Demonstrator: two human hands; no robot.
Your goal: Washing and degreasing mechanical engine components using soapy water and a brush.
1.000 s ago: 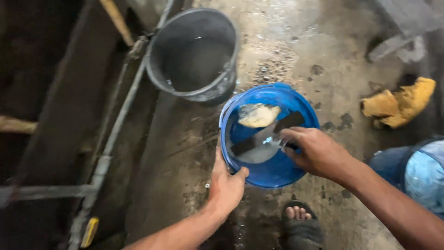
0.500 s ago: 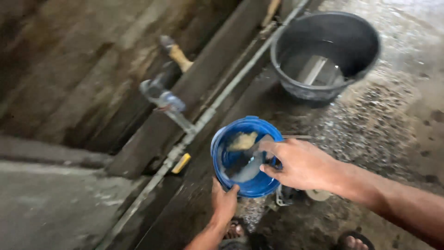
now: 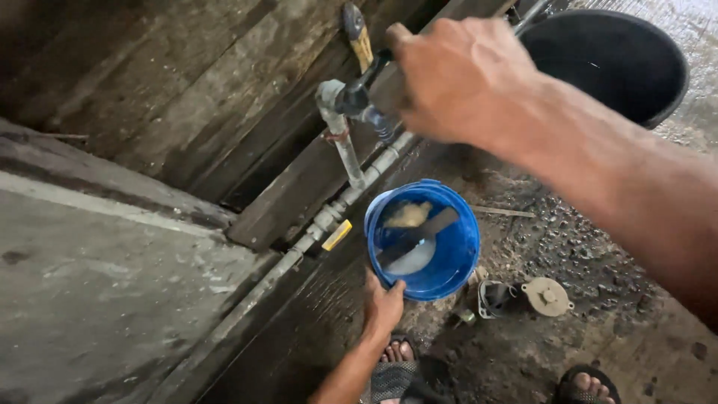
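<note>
At upper centre, the right hand has left the blue bucket and now closes on the tap, while the left hand grips the bucket's rim.

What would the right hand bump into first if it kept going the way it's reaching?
Probably the tap. The right hand reaches left toward its yellow handle and looks almost on it already; depth is hard to judge from above.

Our left grip has the bucket by its near rim, and there's a trowel plus a lump inside it. Up past that, our right grip is at the tap, with the tub off to its right. The pipe runs left of the bucket.
</note>
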